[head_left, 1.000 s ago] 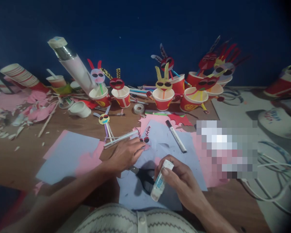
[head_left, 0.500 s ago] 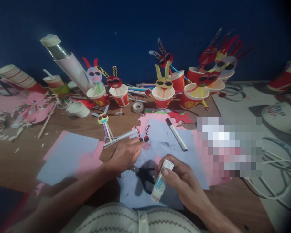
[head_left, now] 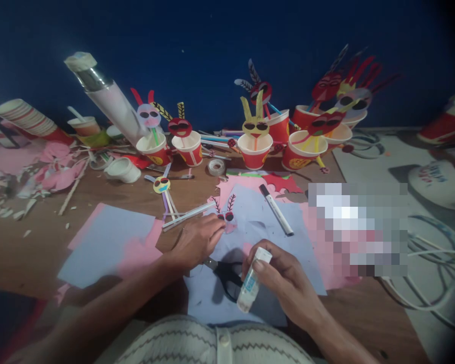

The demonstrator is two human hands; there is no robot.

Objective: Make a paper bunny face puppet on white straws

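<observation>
A white glue stick [head_left: 251, 285] is held in my right hand [head_left: 278, 273], its fingers closed round the tube. My left hand [head_left: 199, 240] rests at the left edge of a small paper face [head_left: 230, 224] with dark eyes and two leafy antennae. The left fingers are drawn together, and whatever lies between their tips is hidden. The face lies on a pale blue sheet [head_left: 246, 242]. Black-handled scissors [head_left: 227, 278] lie between my hands, partly under the left one. A marker [head_left: 276, 210] lies to the right of the face.
Red cups [head_left: 255, 154] with paper faces on straws stand along the back. A tape roll [head_left: 216, 167] and a yellow paper figure [head_left: 161, 185] lie nearer. More blue paper [head_left: 106, 242] is at left. Cables [head_left: 436, 258] and a blurred-out patch are at right.
My left fingertips have drawn back slightly to the left off the paper face, showing more of it. The glue stick has shifted very slightly in my right hand.
</observation>
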